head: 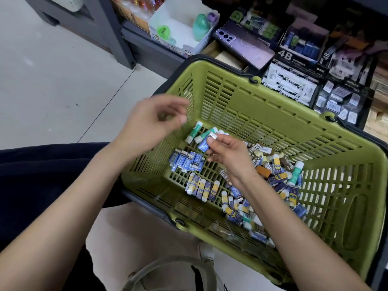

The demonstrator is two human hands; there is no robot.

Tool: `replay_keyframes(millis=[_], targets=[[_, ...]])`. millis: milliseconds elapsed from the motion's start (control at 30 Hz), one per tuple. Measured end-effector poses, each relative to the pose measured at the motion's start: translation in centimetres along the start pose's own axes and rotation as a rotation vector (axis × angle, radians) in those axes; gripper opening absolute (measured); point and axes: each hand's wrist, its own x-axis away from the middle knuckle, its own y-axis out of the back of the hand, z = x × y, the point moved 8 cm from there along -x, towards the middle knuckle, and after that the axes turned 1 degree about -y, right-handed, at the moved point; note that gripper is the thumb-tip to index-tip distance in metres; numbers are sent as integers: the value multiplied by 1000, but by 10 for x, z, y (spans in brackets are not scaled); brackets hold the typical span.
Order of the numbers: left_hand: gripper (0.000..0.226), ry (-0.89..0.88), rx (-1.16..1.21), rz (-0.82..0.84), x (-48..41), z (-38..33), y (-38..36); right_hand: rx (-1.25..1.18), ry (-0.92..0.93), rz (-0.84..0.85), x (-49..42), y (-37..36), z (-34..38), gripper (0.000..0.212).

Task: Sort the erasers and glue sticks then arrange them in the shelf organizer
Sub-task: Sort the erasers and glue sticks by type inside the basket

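Green plastic basket (pixel 294 114) sits in front of you on the floor (pixel 52 70), with the sorting half laid out inside it. Your right hand (pixel 228 156) pinches a blue eraser (pixel 203 145) between thumb and fingertips, just above the basket's bottom and beside two green glue sticks (pixel 194 132) that lie side by side near the far left corner. Your left hand (pixel 151 122) hovers over the basket's left wall; it is blurred, its fingers curled inward, and you cannot tell whether it holds anything. Below the held eraser, a row of blue erasers (pixel 186 161) lies packed together, and nearer you a row of yellow-and-navy pieces (pixel 202 187). To the right, a mixed pile (pixel 273 177) fills the bottom under your right forearm. Beyond the basket, the shelf organizer (pixel 294 85) holds boxed stationery, with a purple phone (pixel 244 44) lying on it.
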Motion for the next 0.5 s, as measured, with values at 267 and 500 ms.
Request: replay_keyframes(millis=[267,500], targets=[[43,-214,-468,-118,-1,5,26,417,-113,13,-43,-39,-55,13],[44,-234,-500,-98,-3,15,20,776,5,-96,-60,-54,-59,7]])
